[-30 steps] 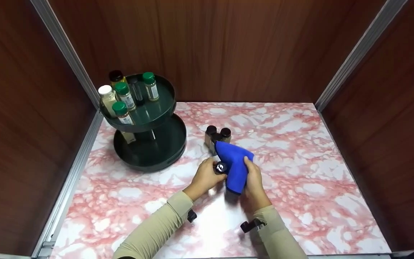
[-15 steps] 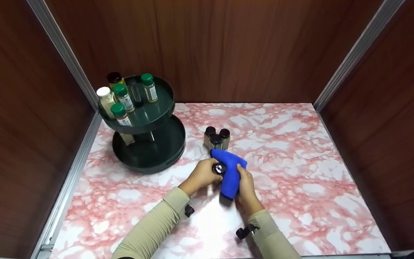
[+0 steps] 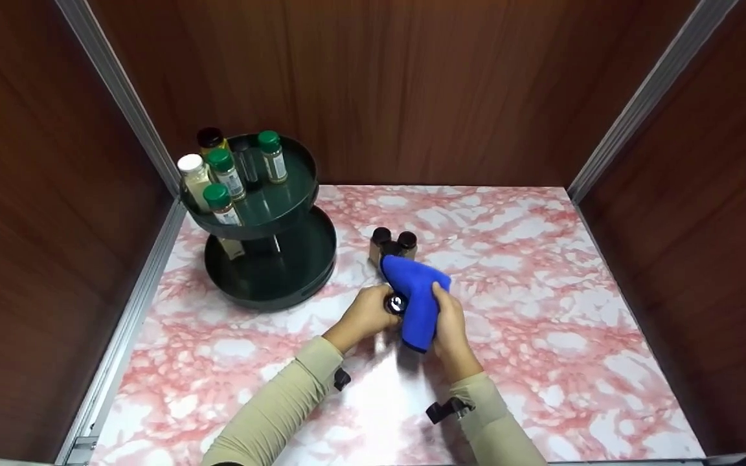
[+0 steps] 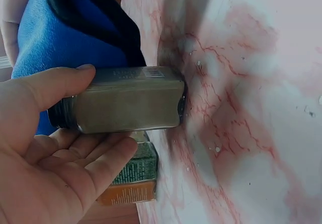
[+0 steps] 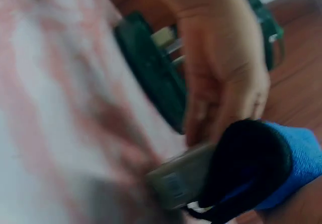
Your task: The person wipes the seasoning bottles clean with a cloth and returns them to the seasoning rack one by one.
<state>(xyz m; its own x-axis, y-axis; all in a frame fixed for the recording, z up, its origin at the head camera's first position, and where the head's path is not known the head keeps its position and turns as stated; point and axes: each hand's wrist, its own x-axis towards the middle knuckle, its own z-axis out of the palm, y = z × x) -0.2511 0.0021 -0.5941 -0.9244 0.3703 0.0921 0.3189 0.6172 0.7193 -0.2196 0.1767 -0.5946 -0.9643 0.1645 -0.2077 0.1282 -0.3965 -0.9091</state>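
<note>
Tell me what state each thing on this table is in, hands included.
Jar in left hand: capped, upright
Blue cloth in right hand: loosely folded, beside the jar
Jars behind the cloth: standing, capped, one partly hidden
Green-capped bottles: closed, standing
White-capped bottle: closed, standing
Amber bottle: closed, standing
Slim dark bottle: standing, cap unclear
Two-tier rack: standing, both tiers in use

L hand [image 3: 366, 310] gripping, R hand [image 3: 453, 325] ditto, close tog.; forearms [image 3: 277, 404] angled inwd.

- Bottle [image 4: 128, 100]: squared, clear-walled, brown contents, black cap; upright, gripped between thumb and fingers of the left hand [image 3: 368, 310].
- Cloth [image 3: 417, 299]: blue, dark-edged, folded; held in the right hand [image 3: 453, 329], just beside the bottle.
</note>
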